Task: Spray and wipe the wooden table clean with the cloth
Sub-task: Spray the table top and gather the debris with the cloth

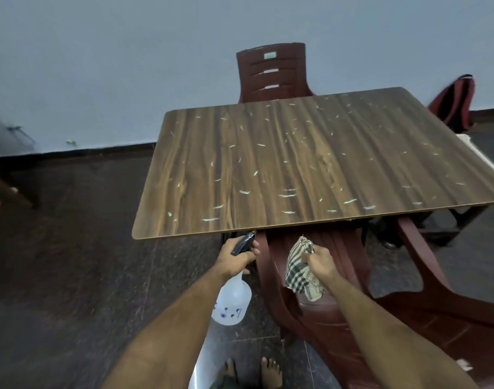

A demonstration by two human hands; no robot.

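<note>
Wooden table [310,164]: brown grain top, rounded corners, scattered all over with pale flecks and streaks, thickest toward the near edge.

Spray bottle [233,300]: translucent white body with small blue marks, dark trigger head. Held in the left hand [236,258] just below the table's near edge, toward the near-left corner, nozzle pointing up at the edge. Fingers wrapped around the neck and trigger head; whether the trigger is pressed cannot be told.

Cloth [300,270]: checked, cream and dark green, bunched. Held in the right hand [318,261] below the near edge, right of the bottle and apart from it. Fingers closed in a fist on the upper part, the rest hanging down.

Near chair [338,313]: dark red plastic, tucked under the near edge, beneath the cloth.

Far chair [272,71]: same kind, at the far edge.

Bag [454,103]: red and dark, beyond the far-right corner.

Floor [72,234]: dark speckled tile; bare toes at the bottom.
</note>
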